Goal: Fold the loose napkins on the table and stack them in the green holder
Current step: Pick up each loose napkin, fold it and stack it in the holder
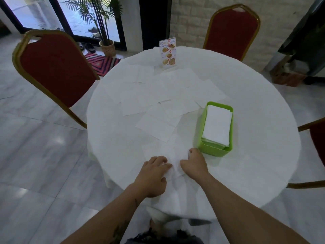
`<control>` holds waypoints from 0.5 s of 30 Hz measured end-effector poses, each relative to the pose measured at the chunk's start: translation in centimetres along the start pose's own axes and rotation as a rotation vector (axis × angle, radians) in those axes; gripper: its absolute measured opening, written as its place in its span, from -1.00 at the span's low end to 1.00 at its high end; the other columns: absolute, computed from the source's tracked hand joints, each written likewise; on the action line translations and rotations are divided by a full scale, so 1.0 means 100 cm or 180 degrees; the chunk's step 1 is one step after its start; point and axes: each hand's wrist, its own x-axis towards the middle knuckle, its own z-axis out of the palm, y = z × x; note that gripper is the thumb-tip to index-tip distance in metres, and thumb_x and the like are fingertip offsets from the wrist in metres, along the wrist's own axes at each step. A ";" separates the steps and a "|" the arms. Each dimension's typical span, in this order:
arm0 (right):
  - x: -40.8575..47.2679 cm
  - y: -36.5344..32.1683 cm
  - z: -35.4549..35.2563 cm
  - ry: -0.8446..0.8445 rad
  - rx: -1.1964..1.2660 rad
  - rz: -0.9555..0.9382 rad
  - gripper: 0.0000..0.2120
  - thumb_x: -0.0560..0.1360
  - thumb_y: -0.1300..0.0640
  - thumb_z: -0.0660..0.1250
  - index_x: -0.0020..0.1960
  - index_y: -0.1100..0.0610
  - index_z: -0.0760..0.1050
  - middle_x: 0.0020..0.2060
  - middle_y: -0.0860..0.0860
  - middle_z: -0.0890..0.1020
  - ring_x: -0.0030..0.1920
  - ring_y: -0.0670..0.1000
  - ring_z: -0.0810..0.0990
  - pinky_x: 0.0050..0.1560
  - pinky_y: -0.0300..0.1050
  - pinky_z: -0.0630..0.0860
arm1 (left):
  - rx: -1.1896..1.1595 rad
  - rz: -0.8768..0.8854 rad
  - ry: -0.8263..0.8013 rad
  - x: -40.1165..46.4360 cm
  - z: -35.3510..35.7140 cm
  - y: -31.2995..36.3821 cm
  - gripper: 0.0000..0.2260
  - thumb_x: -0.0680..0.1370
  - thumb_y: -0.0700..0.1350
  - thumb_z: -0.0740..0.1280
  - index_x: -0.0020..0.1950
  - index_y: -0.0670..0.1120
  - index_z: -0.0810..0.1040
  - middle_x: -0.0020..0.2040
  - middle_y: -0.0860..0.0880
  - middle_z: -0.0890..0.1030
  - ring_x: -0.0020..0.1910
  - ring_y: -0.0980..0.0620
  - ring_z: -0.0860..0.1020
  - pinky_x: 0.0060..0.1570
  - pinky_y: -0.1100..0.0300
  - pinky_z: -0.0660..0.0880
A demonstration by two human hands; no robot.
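Between your hands lies the napkin [173,156]: your left hand [154,170] presses it flat-fingered, your right hand [194,163] pinches its edge. Just beyond the right hand sits the green holder [216,150], long axis pointing away across the counter [255,103].

You are standing in a restaurant or banquet dining room. In front of you is a round table [246,103] under a white cloth, with an upright menu card [167,52] showing pictures of dishes, and red padded chairs [58,71] with gold frames set around it. The polished pale tile floor [35,147], the white brick wall [191,20], and the potted palm [105,32] by the glass doors [44,13] fit a public eating place too.
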 end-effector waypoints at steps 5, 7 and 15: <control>-0.003 -0.006 0.006 -0.0470 0.1040 0.0253 -0.62 0.39 0.20 0.39 0.20 0.14 0.45 0.08 -0.02 0.54 0.11 0.06 0.56 0.14 -0.07 0.52 | -0.0366 0.0083 0.0113 -0.009 0.003 0.011 -0.56 0.51 -0.12 0.19 0.39 0.12 0.38 0.43 0.10 0.33 0.40 0.04 0.27 0.39 0.12 0.27; -0.006 -0.003 0.009 -0.0501 0.1176 0.0247 -0.74 0.35 0.25 0.34 0.03 0.12 0.56 -0.03 0.04 0.67 0.00 0.08 0.64 0.06 0.01 0.61 | -0.0605 0.0014 0.0348 -0.011 0.003 0.012 -0.59 0.52 -0.18 0.17 0.35 0.08 0.46 0.37 0.11 0.41 0.31 0.07 0.38 0.30 0.23 0.35; -0.032 -0.006 -0.005 -0.0072 0.0722 -0.0585 -0.73 0.38 0.23 0.22 0.04 0.04 0.53 -0.24 -0.04 0.60 -0.22 -0.01 0.58 -0.19 -0.13 0.51 | -0.1059 -0.0699 0.0993 -0.024 -0.003 -0.013 -0.73 0.51 -0.25 0.22 0.11 0.00 0.59 0.10 0.12 0.53 0.04 0.15 0.48 0.12 0.27 0.48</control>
